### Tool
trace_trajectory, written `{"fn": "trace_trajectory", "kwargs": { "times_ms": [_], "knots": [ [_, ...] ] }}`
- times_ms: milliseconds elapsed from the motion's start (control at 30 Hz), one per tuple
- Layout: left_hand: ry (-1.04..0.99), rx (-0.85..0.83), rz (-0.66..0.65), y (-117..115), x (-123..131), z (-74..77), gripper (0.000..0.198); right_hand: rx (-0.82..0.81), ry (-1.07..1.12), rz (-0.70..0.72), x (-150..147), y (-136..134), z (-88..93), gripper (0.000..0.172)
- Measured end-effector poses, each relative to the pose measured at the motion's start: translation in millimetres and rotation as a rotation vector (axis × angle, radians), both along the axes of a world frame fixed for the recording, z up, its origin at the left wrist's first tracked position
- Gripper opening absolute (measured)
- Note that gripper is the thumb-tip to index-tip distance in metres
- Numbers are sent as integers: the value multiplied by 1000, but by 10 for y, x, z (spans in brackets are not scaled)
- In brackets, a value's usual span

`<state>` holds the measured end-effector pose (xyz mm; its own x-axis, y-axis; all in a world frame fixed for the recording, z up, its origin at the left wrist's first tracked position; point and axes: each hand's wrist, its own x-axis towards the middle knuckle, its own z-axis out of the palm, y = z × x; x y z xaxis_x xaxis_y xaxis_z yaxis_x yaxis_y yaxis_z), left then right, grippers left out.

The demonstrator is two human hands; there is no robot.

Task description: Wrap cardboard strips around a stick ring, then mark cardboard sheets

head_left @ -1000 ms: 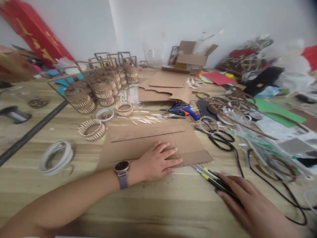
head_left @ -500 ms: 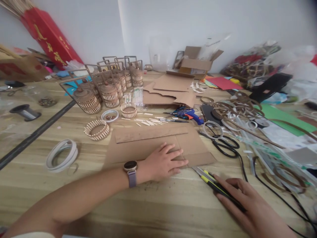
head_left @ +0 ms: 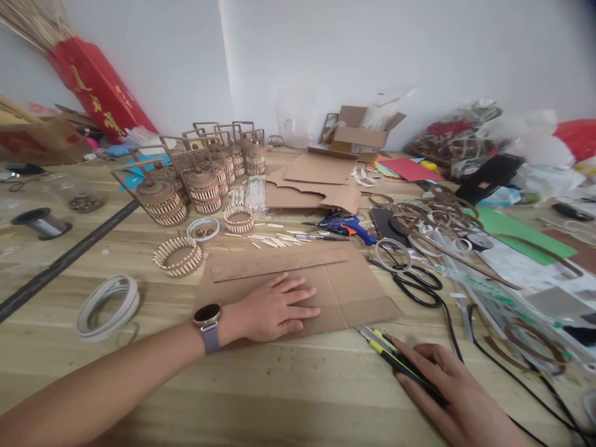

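Resting palm down on the cardboard sheet [head_left: 333, 280], the left hand [head_left: 267, 310] is held with its fingers spread and nothing gripped, toward the near edge. A watch [head_left: 207, 315] with a purple strap is worn on the left wrist. By the right hand [head_left: 449, 385] a utility knife [head_left: 384, 349] is gripped, the fingers wrapped round its black and yellow handle; its blade is pointed between ten and eleven o'clock, the tip just beside the sheet's near edge, and whether the two are touching cannot be told.

The sheet is laid flat on the bench [head_left: 298, 397], with a narrow cardboard strip [head_left: 279, 266] lying along its far part. Taken from the middle of the sheet, the knife is found at four o'clock and black-handled scissors [head_left: 421, 285] at three, overlapped by a pale ring [head_left: 395, 270]. Between one and two o'clock a blue glue gun [head_left: 357, 230] is laid, and short pale sticks [head_left: 275, 241] are scattered between eleven and twelve. A slatted ring [head_left: 179, 269] is set near ten o'clock, and white rings [head_left: 131, 301] are laid at nine. Farther off, lidded baskets [head_left: 205, 195] with tall handles are grouped toward eleven, torn cardboard [head_left: 319, 169] is laid at twelve, an open box [head_left: 361, 135] is seen at one, and brown coils [head_left: 431, 212] are tangled at two.
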<state>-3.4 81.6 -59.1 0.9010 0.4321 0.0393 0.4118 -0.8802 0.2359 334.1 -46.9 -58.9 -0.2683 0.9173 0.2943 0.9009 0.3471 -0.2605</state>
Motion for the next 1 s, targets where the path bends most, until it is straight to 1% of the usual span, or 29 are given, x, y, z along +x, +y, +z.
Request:
{"fn": "trace_trajectory", "kwargs": {
  "times_ms": [67, 200, 267, 433, 600, 800, 1000],
  "knots": [
    [-6, 16, 8, -3, -29, -25, 46, -13, 0, 1, 11, -14, -2, 39],
    [-6, 32, 13, -16, 4, -54, 45, -102, -20, 3, 32, -74, 5, 41],
    [-8, 41, 17, -17, 12, -64, 44, -120, -21, 6, 17, -96, 26, 41],
    [-32, 63, 25, -9, 0, -92, 43, -83, 4, -8, -90, -106, 86, 38],
    [-40, 69, 11, -3, 7, -104, 44, -58, -5, -19, -152, -140, 101, 40],
    [-61, 78, 20, -7, 4, -110, 42, -133, 15, -16, -206, -173, 122, 40],
    [-35, 67, 24, -17, 21, -94, 42, -143, 33, 12, -326, -212, 96, 40]
  ]
}}
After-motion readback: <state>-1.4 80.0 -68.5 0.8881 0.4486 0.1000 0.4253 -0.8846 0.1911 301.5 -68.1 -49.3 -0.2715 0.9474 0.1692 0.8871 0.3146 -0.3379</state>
